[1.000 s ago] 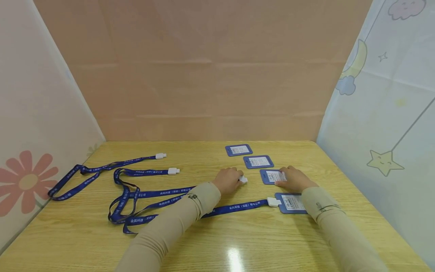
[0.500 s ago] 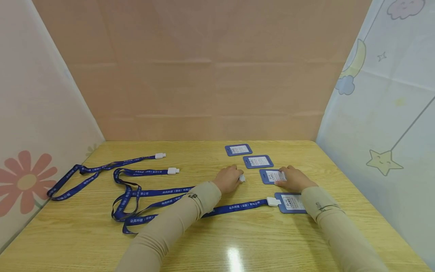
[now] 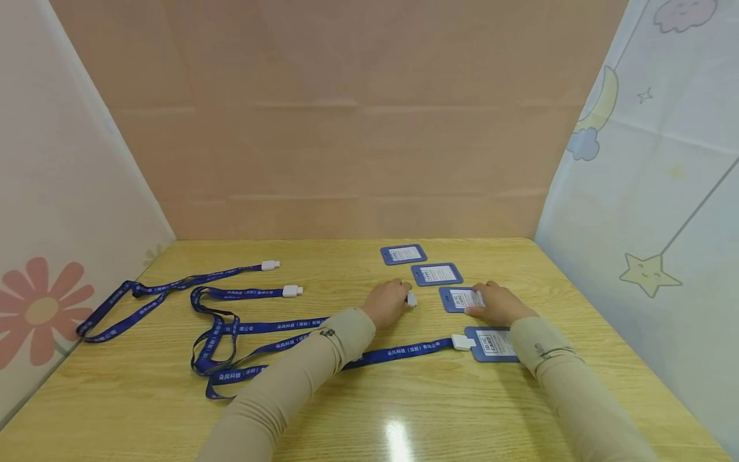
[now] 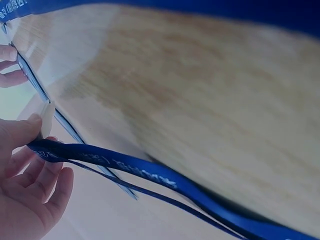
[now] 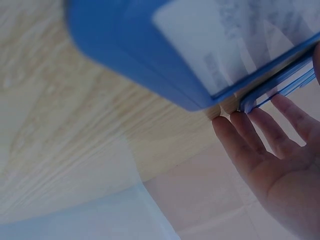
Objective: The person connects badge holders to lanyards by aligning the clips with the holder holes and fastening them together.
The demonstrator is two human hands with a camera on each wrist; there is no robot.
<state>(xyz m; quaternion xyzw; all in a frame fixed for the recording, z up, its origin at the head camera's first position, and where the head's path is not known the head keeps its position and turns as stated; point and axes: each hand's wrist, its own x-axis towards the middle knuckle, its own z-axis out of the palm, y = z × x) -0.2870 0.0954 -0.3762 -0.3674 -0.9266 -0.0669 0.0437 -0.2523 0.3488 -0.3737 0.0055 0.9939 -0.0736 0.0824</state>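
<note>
My left hand [image 3: 387, 305] pinches a white clip [image 3: 411, 299], its blue strap [image 4: 132, 164] trailing away. Just right of it — clip and badge apart — my right hand [image 3: 496, 304] grips a badge [image 3: 453, 300] by its right end, between the badge lying nearer me [image 3: 491, 344] and two farther badges [image 3: 437, 274] on the table [image 3: 340, 427].

Head view high, facing forward and down, wrist views close in, tabletop [image 3: 462, 410] shared
</note>
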